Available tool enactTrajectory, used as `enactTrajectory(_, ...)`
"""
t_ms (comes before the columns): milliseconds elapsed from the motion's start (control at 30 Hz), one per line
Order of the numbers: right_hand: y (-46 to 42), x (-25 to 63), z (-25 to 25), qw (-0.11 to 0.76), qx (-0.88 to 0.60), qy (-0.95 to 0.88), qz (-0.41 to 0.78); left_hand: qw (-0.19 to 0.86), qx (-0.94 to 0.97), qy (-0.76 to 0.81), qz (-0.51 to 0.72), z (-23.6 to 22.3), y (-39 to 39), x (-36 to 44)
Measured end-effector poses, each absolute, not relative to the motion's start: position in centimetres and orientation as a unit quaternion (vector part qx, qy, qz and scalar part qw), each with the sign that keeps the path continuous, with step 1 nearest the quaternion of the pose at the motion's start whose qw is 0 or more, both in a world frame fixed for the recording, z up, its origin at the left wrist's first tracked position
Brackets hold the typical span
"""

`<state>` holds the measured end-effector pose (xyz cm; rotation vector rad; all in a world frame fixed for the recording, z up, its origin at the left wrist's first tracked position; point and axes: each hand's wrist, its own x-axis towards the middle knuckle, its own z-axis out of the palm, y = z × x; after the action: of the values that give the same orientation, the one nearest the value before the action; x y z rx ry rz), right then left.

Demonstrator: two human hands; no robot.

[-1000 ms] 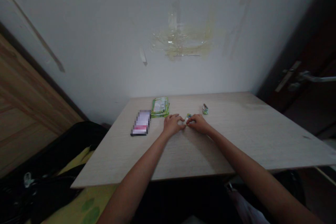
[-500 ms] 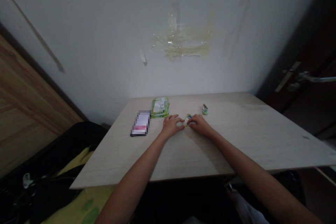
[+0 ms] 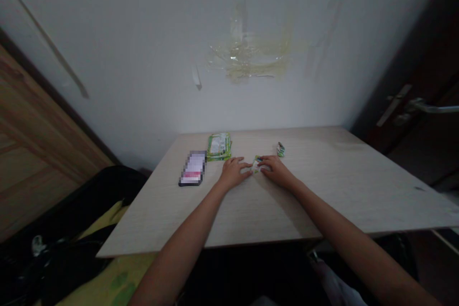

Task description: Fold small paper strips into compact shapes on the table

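Observation:
A small green-and-white packet [image 3: 256, 166], seemingly folded, lies on the table between my hands. At its left edge, the thumb and index finger of my left hand [image 3: 232, 172] are closed on it. My right hand [image 3: 276, 170] grips the other side, its fingertips covering part of the packet. Just beyond the right hand sits a crumpled or folded green packet [image 3: 280, 149]. Behind my left hand is a stack of flat green packets [image 3: 219, 146] with white printed panels.
A phone [image 3: 193, 168] with a lit, blurred screen lies left of my hands. The pale wooden table [image 3: 244, 215] meets a wall [image 3: 150, 57] bearing old tape [image 3: 251, 60]. A dark door with a metal handle [image 3: 435, 106] stands at right.
My right fingers have shifted slightly on the packet, and more of its white surface shows between the hands. The left hand has barely moved.

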<state>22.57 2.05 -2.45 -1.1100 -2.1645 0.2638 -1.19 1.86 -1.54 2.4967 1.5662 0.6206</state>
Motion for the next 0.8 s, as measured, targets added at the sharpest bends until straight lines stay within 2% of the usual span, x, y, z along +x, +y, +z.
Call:
enactTrajectory(467,1.15,22.20,-1.50,0.293,-0.438,-0.847,0.070,0.058,0.823,0.511,0.242,-1.36,1.61,-1.00)
enactTrajectory(800,1.24,22.11,-1.80,0.301,-0.432,-0.846,0.082,0.052,0.821,0.522,0.226,-1.17,1.28,-0.90)
